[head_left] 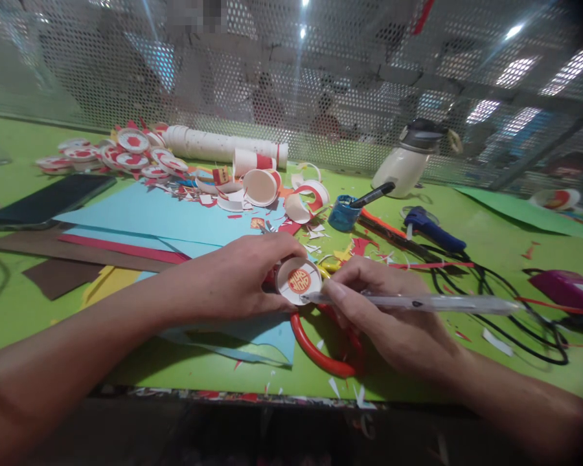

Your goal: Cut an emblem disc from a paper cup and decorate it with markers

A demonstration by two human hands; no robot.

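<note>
My left hand (243, 275) is closed around a small round paper cup base (287, 292), white with an orange-red printed mark in its middle. Pinched between the fingers of my right hand (383, 304) is a clear-barrelled pen (442, 303), its tip at the white disc. Below both hands lie scissors with red handles (315, 349), partly hidden by my right hand. Light blue paper sheets (146, 213) lie under and beyond my left forearm.
Cut paper cups (260, 188) and scraps lie behind my hands, beside a pile of red-and-white discs (131, 155). A blue pot (344, 215) with a marker, a bottle (403, 162), a blue glue gun (432, 228) and its black cable are to the right. A phone (53, 197) lies left.
</note>
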